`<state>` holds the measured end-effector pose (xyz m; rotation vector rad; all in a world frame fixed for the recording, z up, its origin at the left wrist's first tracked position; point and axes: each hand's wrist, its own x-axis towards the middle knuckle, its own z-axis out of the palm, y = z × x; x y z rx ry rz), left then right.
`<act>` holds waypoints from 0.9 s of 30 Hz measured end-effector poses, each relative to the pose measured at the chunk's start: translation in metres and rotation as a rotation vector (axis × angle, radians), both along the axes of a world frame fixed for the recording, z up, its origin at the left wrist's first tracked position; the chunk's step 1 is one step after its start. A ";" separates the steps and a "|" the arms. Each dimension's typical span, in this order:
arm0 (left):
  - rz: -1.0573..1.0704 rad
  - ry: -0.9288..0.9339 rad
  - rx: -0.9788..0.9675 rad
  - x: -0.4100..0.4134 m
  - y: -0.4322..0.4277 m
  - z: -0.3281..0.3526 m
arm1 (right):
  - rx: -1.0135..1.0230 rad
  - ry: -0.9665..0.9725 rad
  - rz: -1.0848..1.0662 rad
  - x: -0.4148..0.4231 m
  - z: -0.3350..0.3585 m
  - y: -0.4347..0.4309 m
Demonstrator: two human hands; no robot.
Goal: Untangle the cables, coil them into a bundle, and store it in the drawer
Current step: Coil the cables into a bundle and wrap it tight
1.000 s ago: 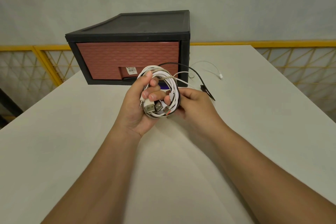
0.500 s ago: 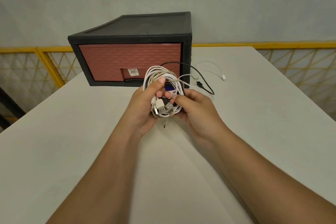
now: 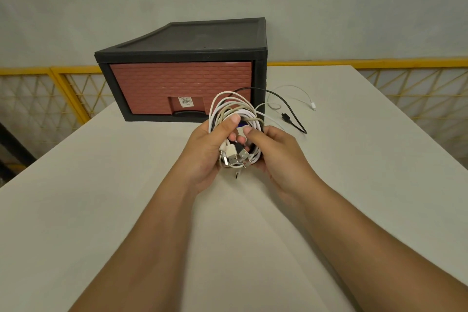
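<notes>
A coil of white and black cables (image 3: 234,109) sits upright between both hands above the white table (image 3: 101,185). My left hand (image 3: 206,152) grips the coil's left side with the thumb over the strands. My right hand (image 3: 274,152) pinches its right side. Several USB plugs and an audio jack (image 3: 234,157) stick out at the bottom. A black cable tail (image 3: 291,119) and a thin white tail (image 3: 304,95) trail from the coil onto the table to the right. Behind stands the black drawer unit (image 3: 182,43), its reddish brick-pattern drawer (image 3: 177,86) closed.
The table's far and side edges border a yellow lattice railing (image 3: 63,94). A grey wall rises behind the drawer unit.
The coil and both hands have stayed in front of the drawer. My right hand's fingers have shifted along the coil's right side, and the black tail's plug has slid a little on the table.
</notes>
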<state>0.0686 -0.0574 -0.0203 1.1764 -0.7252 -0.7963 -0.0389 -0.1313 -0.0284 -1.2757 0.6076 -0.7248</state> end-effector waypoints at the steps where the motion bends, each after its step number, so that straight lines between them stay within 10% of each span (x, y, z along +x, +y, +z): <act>1: 0.006 -0.009 -0.003 -0.001 -0.001 0.000 | -0.033 0.015 -0.015 0.000 0.000 -0.001; 17: 0.036 -0.096 0.065 0.003 0.000 -0.002 | 0.066 -0.045 0.035 0.001 -0.001 -0.008; 27: 0.021 -0.118 0.078 0.011 0.003 -0.003 | 0.499 -0.302 0.268 0.003 0.003 -0.008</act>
